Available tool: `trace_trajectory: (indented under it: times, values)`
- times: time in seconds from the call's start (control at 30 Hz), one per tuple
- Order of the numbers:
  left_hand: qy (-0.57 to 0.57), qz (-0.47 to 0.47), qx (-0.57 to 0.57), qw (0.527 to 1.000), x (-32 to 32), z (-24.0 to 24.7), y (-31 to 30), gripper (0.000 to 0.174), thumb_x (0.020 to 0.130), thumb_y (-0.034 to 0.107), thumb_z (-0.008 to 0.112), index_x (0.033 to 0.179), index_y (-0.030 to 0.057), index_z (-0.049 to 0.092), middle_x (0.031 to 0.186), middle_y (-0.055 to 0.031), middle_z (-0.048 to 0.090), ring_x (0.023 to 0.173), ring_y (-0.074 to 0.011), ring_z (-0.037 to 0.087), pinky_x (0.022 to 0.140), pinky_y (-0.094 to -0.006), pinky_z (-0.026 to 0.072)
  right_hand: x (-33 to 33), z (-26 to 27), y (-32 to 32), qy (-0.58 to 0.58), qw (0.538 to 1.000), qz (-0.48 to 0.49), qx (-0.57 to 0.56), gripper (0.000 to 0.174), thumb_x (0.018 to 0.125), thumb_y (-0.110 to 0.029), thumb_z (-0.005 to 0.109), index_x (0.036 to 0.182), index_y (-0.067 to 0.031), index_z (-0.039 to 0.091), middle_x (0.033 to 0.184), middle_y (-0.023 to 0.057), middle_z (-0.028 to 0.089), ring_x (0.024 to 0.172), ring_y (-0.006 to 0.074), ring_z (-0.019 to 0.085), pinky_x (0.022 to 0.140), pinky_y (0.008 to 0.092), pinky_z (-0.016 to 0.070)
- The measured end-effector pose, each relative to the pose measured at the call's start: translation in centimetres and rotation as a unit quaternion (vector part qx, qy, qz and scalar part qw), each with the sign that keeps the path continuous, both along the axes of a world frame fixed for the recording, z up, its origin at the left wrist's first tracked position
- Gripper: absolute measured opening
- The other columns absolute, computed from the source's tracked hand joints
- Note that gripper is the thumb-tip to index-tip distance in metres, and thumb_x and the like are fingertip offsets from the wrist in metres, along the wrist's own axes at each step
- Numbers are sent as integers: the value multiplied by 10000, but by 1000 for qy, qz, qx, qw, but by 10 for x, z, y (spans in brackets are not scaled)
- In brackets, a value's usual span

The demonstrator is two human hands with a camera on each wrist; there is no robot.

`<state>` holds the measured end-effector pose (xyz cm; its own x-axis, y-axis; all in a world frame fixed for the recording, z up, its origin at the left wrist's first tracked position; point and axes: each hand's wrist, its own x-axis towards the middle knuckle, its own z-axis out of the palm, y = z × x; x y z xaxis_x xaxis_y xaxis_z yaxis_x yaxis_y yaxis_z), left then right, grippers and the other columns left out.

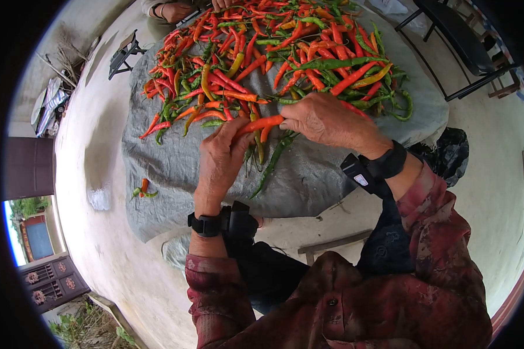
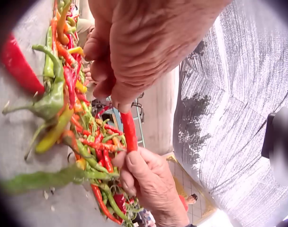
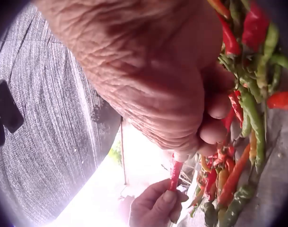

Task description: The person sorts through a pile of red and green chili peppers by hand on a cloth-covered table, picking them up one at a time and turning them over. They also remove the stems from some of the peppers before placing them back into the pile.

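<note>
A red chili pepper (image 1: 261,124) is stretched between both hands above the near edge of the pile. My left hand (image 1: 220,156) pinches one end of it between thumb and fingers. At the other end, the thumb and fingertips of my right hand (image 1: 327,121) grip the pepper. The left wrist view shows the pepper's bare middle (image 2: 129,130) between the two grips. Fingertips cover both of its ends. Just beyond the hands spreads a large pile of red, green and yellowish chilies (image 1: 239,75), some hanging close under the pinched one.
A grey cloth (image 1: 169,192) covers the table under the pile. Small pepper pieces (image 1: 144,189) lie apart at the left. Another person's hand (image 1: 174,11) is at the far edge. A black chair (image 1: 457,41) stands at the right, a black plastic bag (image 1: 451,154) below it.
</note>
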<state>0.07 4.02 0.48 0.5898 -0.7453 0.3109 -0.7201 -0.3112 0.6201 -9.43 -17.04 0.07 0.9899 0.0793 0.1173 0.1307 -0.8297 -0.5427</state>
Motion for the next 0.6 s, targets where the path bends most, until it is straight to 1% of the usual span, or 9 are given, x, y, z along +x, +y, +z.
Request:
trace_trajectory:
  times: [0.13, 0.2, 0.23, 0.27, 0.3, 0.33, 0.37, 0.53, 0.6]
  values:
    - [-8, 118, -22, 993, 15, 1, 8, 148, 851, 69, 653, 987, 11, 646, 854, -140, 667, 709, -263, 657, 654, -325, 503, 2, 6, -28, -54, 998, -33, -3, 309, 927, -314, 567, 806, -35, 619, 643, 166, 597, 619, 342, 605, 590, 424, 467]
    - [-6, 140, -18, 990, 15, -1, 3, 112, 859, 59, 632, 959, 12, 653, 848, -132, 666, 703, -247, 652, 651, -311, 496, 5, 4, -38, -194, 964, -80, 162, 354, 959, -344, 532, 849, -22, 631, 572, 126, 539, 550, 266, 572, 557, 387, 448]
    - [-6, 113, -19, 993, 12, -3, -2, 114, 859, 59, 630, 961, 13, 652, 834, -131, 661, 698, -245, 648, 655, -311, 496, -2, 14, -46, -105, 961, -111, 233, 383, 988, -366, 495, 924, -5, 608, 578, 12, 486, 512, 108, 471, 489, 301, 389]
    - [-6, 86, -20, 996, 9, -5, -7, 117, 858, 60, 628, 964, 15, 650, 820, -131, 656, 694, -243, 645, 658, -312, 495, -3, 17, -48, -105, 960, -112, 232, 383, 988, -366, 495, 924, -5, 608, 578, 12, 486, 512, 108, 471, 489, 301, 389]
    - [5, 63, 5, 998, 4, -6, -12, 126, 847, 71, 636, 961, 19, 639, 827, -134, 642, 711, -273, 643, 655, -340, 497, -4, 19, -50, -103, 875, -113, 459, 396, 989, -381, 491, 998, -2, 606, 592, -10, 483, 515, 80, 453, 486, 271, 371]
    - [6, 60, 5, 998, -1, -8, -18, 126, 847, 71, 636, 961, 19, 639, 827, -134, 642, 711, -273, 643, 655, -340, 497, -6, 21, -51, -95, 738, -108, 659, 422, 990, -397, 486, 1071, 1, 605, 607, -32, 479, 519, 52, 435, 482, 240, 353]
    - [-15, 31, 37, 999, -5, -11, -24, 130, 841, 80, 639, 957, 23, 634, 841, -136, 637, 729, -293, 641, 653, -362, 497, -7, 23, -51, -96, 689, -113, 710, 435, 992, -394, 486, 1137, 6, 575, 615, -46, 475, 514, 37, 403, 485, 212, 335]
    - [-148, -11, 129, 981, -8, -26, -38, 212, 817, 111, 656, 1016, 49, 612, 899, -129, 638, 789, -337, 632, 657, -411, 498, -9, 21, -45, -51, 718, -73, 690, 395, 960, -388, 551, 1078, -15, 609, 623, -43, 480, 532, 42, 418, 485, 209, 345]
    - [-106, -2, 129, 986, -5, -29, -40, 221, 816, 107, 649, 1025, 49, 607, 901, -132, 639, 782, -319, 637, 653, -395, 501, -9, 19, -40, 0, 804, -33, 594, 363, 943, -371, 586, 1031, -20, 623, 620, -46, 482, 534, 39, 429, 493, 201, 353]
